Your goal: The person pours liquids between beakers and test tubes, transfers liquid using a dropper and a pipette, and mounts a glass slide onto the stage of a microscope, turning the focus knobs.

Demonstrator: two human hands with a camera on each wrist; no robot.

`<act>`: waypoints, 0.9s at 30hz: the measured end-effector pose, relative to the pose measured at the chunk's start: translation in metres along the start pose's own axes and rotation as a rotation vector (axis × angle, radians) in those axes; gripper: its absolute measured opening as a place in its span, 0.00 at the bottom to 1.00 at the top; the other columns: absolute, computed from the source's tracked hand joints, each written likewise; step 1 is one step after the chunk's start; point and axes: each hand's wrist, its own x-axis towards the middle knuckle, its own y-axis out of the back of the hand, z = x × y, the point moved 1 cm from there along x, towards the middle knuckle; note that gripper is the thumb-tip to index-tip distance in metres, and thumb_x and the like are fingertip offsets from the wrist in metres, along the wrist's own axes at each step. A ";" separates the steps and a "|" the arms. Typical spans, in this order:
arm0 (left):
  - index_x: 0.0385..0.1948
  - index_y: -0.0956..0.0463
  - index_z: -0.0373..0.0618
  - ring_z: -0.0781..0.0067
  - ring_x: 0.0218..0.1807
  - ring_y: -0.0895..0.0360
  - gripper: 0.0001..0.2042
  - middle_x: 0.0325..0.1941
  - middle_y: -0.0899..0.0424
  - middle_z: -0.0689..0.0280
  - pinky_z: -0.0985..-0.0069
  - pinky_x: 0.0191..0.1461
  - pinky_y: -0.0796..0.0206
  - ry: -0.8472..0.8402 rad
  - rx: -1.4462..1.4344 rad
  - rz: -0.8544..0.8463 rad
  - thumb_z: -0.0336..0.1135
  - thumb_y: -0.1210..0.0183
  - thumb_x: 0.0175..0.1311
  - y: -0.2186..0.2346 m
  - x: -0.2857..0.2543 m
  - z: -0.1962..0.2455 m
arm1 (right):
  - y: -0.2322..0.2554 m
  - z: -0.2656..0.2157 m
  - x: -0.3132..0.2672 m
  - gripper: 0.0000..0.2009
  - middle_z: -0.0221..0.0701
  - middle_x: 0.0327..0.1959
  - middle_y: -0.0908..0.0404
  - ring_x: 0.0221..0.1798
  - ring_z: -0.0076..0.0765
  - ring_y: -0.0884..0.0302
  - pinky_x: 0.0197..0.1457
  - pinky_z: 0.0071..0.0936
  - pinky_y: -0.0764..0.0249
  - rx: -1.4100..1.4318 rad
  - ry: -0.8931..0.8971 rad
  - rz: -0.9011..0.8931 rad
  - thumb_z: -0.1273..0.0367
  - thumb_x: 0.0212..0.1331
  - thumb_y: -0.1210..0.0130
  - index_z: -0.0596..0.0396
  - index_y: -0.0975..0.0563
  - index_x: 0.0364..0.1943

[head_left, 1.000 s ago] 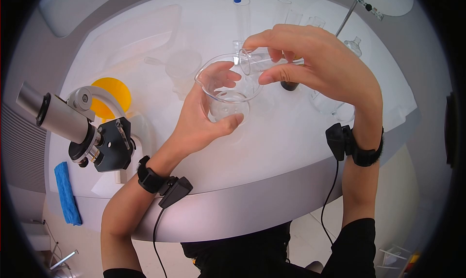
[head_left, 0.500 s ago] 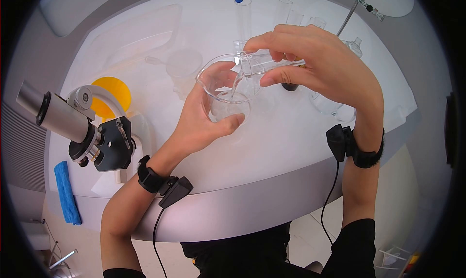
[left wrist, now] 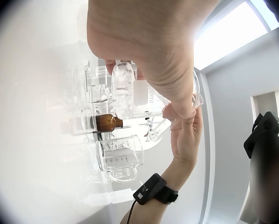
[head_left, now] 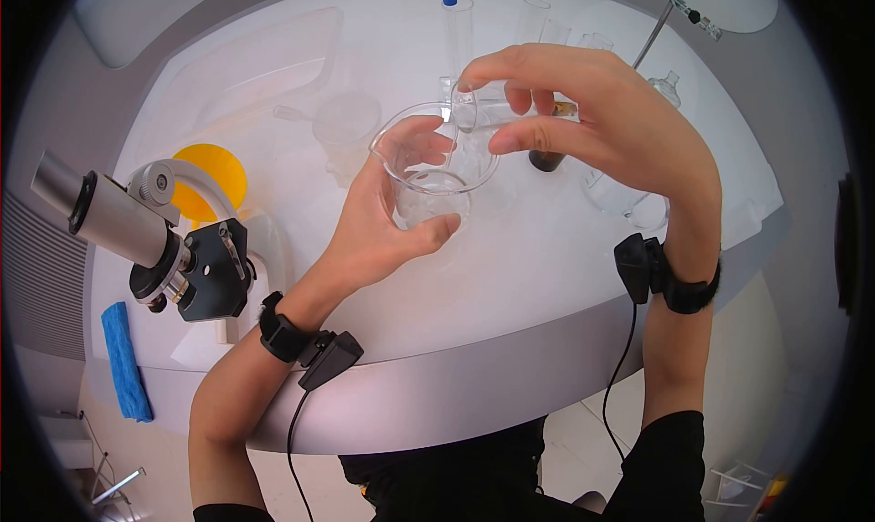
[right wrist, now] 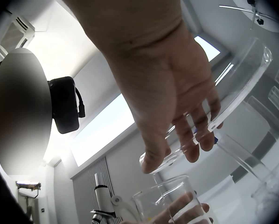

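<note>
My left hand (head_left: pixel 369 240) grips a clear glass beaker (head_left: pixel 436 203) round its side, thumb toward me and fingers behind it. A little clear liquid lies in the bottom. Above the rim, my right hand (head_left: pixel 606 112) holds a clear glass tube (head_left: pixel 499 112) between thumb and fingers. The tube (right wrist: pixel 240 77) lies tilted, its mouth over the beaker, and a thin clear stream runs down inside. Printed markings show on the beaker (left wrist: pixel 123 91) in the left wrist view. A brown bottle (head_left: pixel 545 160) stands behind the right hand, partly hidden by it.
A microscope (head_left: pixel 169 240) stands at left before a yellow disc (head_left: pixel 214 171), with a blue cloth (head_left: pixel 126 363) at the table edge. A clear plastic jug (head_left: pixel 344 121), a tray (head_left: pixel 260 62), a handled glass jug (left wrist: pixel 121 154) and a metal stand (head_left: pixel 658 25) surround the work.
A second ago no stream showed; half a second ago liquid poured from the tube into the beaker. The stream is now thinner and the tube's mouth has shifted slightly. The left hand stays put.
</note>
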 end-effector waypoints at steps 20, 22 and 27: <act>0.66 0.42 0.44 0.69 0.63 0.36 0.40 0.58 0.31 0.62 0.66 0.70 0.47 -0.034 0.059 -0.048 0.29 0.35 0.45 0.004 0.000 0.001 | 0.014 0.022 0.014 0.22 0.28 0.38 0.23 0.35 0.21 0.28 0.39 0.19 0.32 0.356 -0.186 0.702 0.52 0.62 0.40 0.56 0.23 0.48; 0.66 0.43 0.44 0.69 0.63 0.36 0.40 0.58 0.31 0.62 0.67 0.70 0.47 -0.032 0.039 -0.039 0.29 0.35 0.46 0.003 0.000 0.007 | 0.016 0.024 0.017 0.22 0.27 0.39 0.24 0.34 0.20 0.30 0.38 0.18 0.33 0.331 -0.260 0.736 0.52 0.62 0.40 0.56 0.23 0.48; 0.66 0.42 0.44 0.68 0.62 0.35 0.39 0.57 0.30 0.62 0.67 0.70 0.47 -0.026 0.050 -0.042 0.31 0.34 0.46 0.004 -0.002 0.008 | 0.008 0.043 0.034 0.25 0.25 0.39 0.28 0.28 0.17 0.39 0.35 0.16 0.38 0.413 -0.412 0.778 0.50 0.61 0.40 0.57 0.22 0.50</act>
